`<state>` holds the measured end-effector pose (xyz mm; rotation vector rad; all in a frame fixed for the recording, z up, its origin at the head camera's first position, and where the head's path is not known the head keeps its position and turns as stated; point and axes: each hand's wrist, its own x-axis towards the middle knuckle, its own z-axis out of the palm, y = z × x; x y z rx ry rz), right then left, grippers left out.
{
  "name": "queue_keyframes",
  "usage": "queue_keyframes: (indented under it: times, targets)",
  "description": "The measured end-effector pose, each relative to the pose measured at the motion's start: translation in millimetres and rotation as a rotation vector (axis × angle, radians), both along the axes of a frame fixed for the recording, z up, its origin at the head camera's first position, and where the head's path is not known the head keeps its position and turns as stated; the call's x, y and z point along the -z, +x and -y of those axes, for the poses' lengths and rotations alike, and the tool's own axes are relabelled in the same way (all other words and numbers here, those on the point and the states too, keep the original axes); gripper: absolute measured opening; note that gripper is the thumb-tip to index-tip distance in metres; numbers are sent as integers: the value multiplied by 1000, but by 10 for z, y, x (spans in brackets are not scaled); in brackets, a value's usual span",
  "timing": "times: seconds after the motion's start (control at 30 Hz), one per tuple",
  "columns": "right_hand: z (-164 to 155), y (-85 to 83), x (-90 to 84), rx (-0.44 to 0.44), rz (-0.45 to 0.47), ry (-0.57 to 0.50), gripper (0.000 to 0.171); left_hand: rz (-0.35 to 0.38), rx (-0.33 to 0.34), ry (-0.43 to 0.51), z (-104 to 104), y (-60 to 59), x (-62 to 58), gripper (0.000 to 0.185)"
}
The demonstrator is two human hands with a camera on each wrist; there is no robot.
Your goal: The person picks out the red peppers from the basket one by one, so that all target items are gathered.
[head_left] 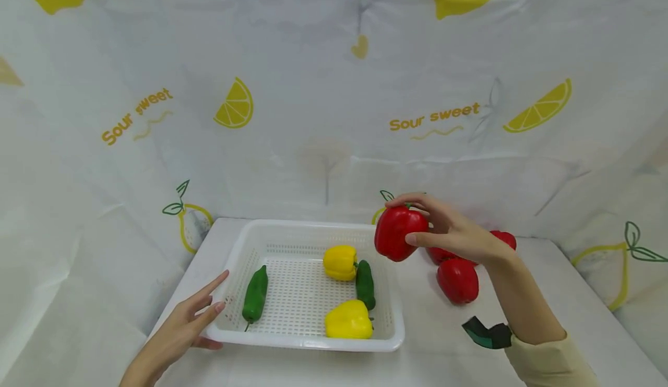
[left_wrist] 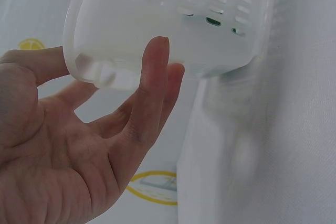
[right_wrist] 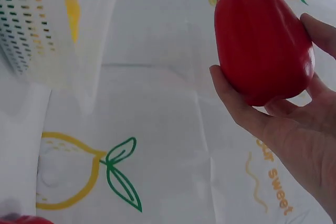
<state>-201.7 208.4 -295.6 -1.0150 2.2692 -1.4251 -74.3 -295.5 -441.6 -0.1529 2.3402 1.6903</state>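
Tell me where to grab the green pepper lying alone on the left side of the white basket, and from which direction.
Take the green pepper across its thick middle, coming straight down from above with the fingers either side. It lies flat and lengthwise on the white basket floor, with open space to its right and a little room toward the left wall. Its thin stem end points at the near rim and would likely slip.

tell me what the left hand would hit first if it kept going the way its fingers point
Likely the white basket: the left hand has straight fingers at its near left corner, apparently touching the wall already. Beyond the wall lies a green pepper.
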Motion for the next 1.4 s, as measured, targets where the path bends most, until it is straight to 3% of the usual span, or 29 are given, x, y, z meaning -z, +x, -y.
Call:
queue_keyframes:
  times: [0.17, 0.33, 0.5, 0.73, 0.83, 1.0, 1.2, 1.4]
  targets:
    - [-301, 49, -1, 42, -1, -35, 60, 8, 0, -1, 3, -6, -7, 71]
    - [-556, 126, 48, 112, -70, -24, 58, 15, 1, -2, 1, -6, -8, 71]
    - [-765, 191, 130, 125, -99, -42, 58, 9, -1, 1, -2, -7, -6, 71]
    - [-1054, 255, 271, 116, -33, -116, 57, 2, 9, 23, -1, -15, -13, 71]
    - [-1129, 297, 324, 165, -42, -89, 60, 8, 5, 11, 1, -16, -10, 71]
    - [-1201, 375, 407, 291, -87, -9, 80, 29, -4, -1, -1, -16, -14, 72]
    - [-1326, 399, 493, 335, -168, 57, 94, 23, 2, 16, 0, -8, -14, 71]
    - [-1421, 400, 556, 380, -195, 103, 98, -12, 21, 13, 11, 2, -2, 70]
